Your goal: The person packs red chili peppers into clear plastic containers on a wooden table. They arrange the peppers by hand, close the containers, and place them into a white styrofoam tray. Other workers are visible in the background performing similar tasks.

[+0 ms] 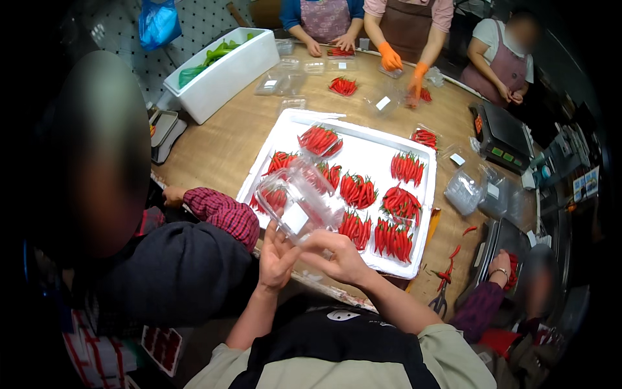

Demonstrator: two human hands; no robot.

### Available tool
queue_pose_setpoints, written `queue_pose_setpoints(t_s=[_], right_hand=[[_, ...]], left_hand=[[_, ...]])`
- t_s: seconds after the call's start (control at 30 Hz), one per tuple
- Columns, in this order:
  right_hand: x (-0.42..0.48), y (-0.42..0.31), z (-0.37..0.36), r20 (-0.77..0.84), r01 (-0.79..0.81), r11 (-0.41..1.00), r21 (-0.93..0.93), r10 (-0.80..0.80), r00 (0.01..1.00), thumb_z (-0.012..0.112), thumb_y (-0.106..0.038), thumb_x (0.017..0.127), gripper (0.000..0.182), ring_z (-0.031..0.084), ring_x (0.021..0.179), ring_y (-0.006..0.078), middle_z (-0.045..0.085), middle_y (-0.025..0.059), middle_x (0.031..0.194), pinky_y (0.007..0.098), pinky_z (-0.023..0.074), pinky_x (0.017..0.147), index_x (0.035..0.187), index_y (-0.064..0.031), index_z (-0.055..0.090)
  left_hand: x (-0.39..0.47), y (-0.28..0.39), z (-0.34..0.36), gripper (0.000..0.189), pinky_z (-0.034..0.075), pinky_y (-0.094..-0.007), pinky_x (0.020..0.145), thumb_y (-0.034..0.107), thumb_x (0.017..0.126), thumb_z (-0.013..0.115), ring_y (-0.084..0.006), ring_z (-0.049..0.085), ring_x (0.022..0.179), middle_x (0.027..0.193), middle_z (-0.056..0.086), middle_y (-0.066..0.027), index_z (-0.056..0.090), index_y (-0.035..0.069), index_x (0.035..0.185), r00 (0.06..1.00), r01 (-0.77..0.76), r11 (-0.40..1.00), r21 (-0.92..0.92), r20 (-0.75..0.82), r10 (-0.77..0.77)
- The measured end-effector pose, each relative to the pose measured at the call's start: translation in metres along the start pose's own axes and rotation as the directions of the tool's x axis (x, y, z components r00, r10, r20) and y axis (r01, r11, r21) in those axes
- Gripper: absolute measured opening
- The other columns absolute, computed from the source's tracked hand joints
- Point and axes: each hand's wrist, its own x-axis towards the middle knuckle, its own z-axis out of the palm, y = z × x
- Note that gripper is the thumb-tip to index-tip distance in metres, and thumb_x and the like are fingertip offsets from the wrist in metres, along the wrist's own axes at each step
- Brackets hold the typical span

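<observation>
An open clear plastic clamshell box [318, 214] with a white label is tilted in front of me, above a white foam tray [354, 125]. My left hand [276, 257] grips its lower edge from the left. The fingers of my right hand [340, 257] pinch the lower right edge, close to my left thumb. No chillies are plainly inside the box; red ones show through its clear walls from behind. Bunches of red chillies [358, 190] lie in rows in the tray, some in clear packs. The box hides part of the left rows.
Co-workers surround the table; one wears orange gloves [390, 57]. Weighing scales [503, 138], empty clamshells [463, 192], loose chillies [454, 251] and scissors [439, 305] lie to the right. A foam box of green peppers [228, 78] stands back left. A person's checked sleeve [226, 214] is close left.
</observation>
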Motion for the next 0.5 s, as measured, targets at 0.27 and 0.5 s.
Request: queue_pose_setpoints(t_s=[0.27,0.5], right_hand=[[-0.004,0.003,0.014,-0.088,0.004,0.983,-0.182,-0.020,0.996,0.060,-0.011,0.077,0.012,0.057,0.063,0.0251,0.056,0.0124,0.071,0.0313,0.0445,0.056,0.083,-0.0005,0.058],[-0.003,0.008,0.029,-0.086,0.101,0.796,-0.596,-0.189,0.978,0.057,-0.005,0.075,0.006,0.054,0.061,0.0286,0.054,0.0121,0.068,0.0343,0.0433,0.054,0.078,-0.0004,0.056]], left_hand=[[0.008,-0.005,-0.024,0.077,0.037,-0.0375,0.093,-0.009,0.072,0.057,-0.0275,0.043,0.115,0.124,0.040,-0.0150,0.017,0.009,0.135,0.993,0.070,0.997,0.015,0.095,-0.071],[0.016,-0.005,-0.031,0.078,0.038,-0.0378,0.092,-0.003,0.069,0.058,-0.0258,0.044,0.111,0.121,0.039,-0.0150,0.016,0.007,0.133,0.988,0.087,0.994,0.063,0.126,-0.094]])
